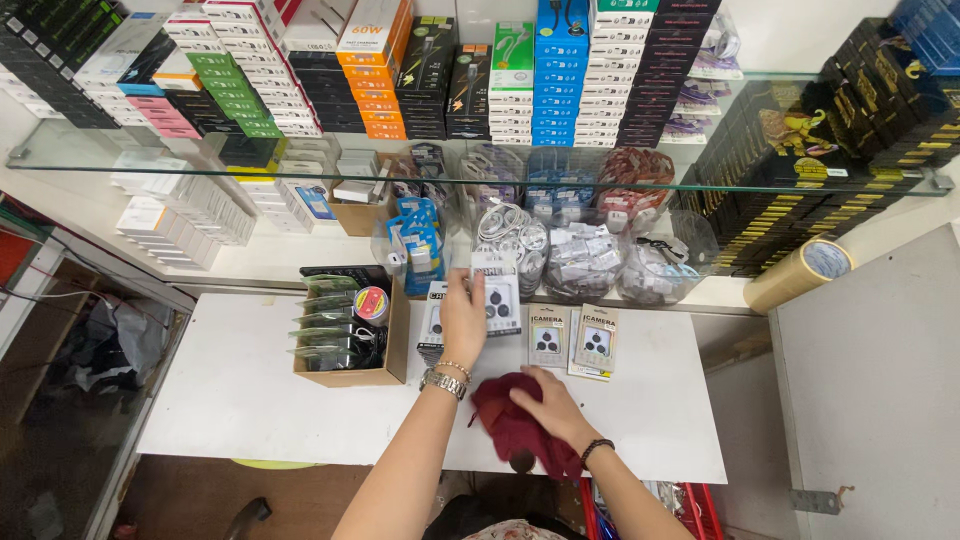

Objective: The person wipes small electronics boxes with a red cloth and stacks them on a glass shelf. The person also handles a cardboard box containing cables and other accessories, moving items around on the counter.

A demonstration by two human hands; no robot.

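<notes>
Our left hand (pixel 463 318) pinches a small blister pack (pixel 498 296) at twelve o'clock on the white table (pixel 230 390), our right hand (pixel 548 405) clenches a maroon cloth (pixel 512 425) at six; wiping the pack seems due, so pack and cloth must meet.

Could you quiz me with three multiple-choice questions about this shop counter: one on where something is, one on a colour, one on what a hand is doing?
1. Where is the cardboard box?
A. left of both hands
B. on the glass shelf
C. on the floor

2. What colour is the cloth?
A. white
B. dark red
C. blue

3. What is the left hand doing?
A. hanging idle
B. holding tape
C. reaching to a small flat package

Answers: 1 A, it sits on the white table to their left. 2 B, it is maroon under the right hand. 3 C, its fingers touch the package.
</notes>
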